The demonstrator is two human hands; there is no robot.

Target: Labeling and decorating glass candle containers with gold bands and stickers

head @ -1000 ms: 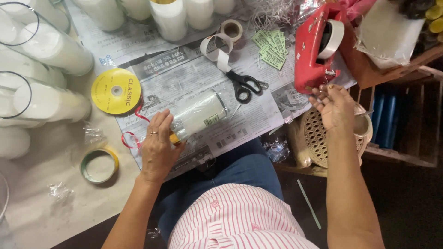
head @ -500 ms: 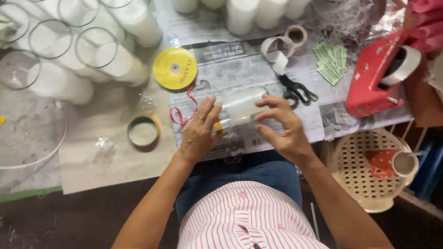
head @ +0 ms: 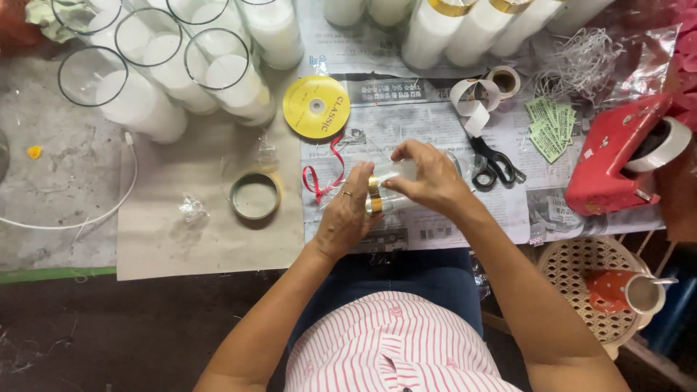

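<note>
A white candle in a clear glass cylinder (head: 396,174), wrapped in clear film with a gold band at its near end, lies on its side on the newspaper (head: 406,123). My left hand (head: 347,214), a ring on one finger, grips the gold-banded end. My right hand (head: 428,178) lies over the middle of the candle, fingers pressing the film down. A red curling ribbon (head: 319,178) trails from the yellow ribbon spool (head: 316,107) just left of my left hand. Black scissors (head: 494,165) lie to the right of my right hand.
Several tall glass candles (head: 210,69) stand at the back left and along the back. A red tape dispenser (head: 617,156) sits at right, with green labels (head: 552,127), tape rolls (head: 504,80) and a round lid (head: 255,196) nearby. A woven stool (head: 581,265) holds a red cup.
My right hand came back from the tape dispenser and settled on the wrapped candle. My left hand kept hold of its end. The view shifted left, so things now appear further right.
</note>
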